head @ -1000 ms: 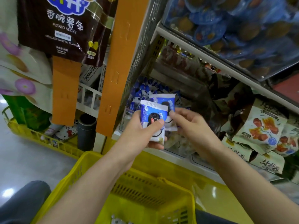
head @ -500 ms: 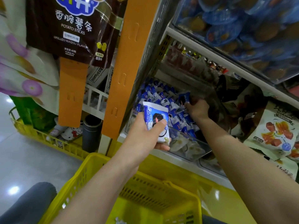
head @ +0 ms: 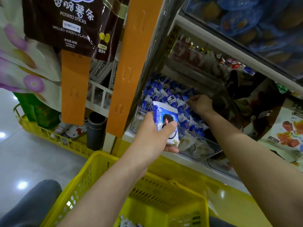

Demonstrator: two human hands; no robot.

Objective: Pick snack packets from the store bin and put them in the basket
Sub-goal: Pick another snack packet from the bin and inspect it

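Observation:
My left hand (head: 153, 138) grips a small stack of blue-and-white cookie snack packets (head: 165, 118) in front of the clear store bin (head: 203, 149). Several more blue-and-white packets (head: 168, 94) fill that bin. My right hand (head: 199, 104) reaches into the bin and pinches one packet (head: 188, 95) at the top of the pile. The yellow plastic basket (head: 101, 163) sits below my arms, with a packet (head: 126, 222) showing at its bottom.
An orange hanging strip (head: 129, 66) and a brown potato-sticks bag (head: 73, 25) hang left of the bin. Neighbouring bins hold dark packets (head: 255, 102) and orange-printed packets (head: 287, 131). A shelf edge (head: 229, 49) runs above. A second yellow basket (head: 54, 136) stands on the floor at left.
My right hand let go of a packet into my left hand's stack, then reached back into the bin and now pinches another packet. My left hand stayed in place.

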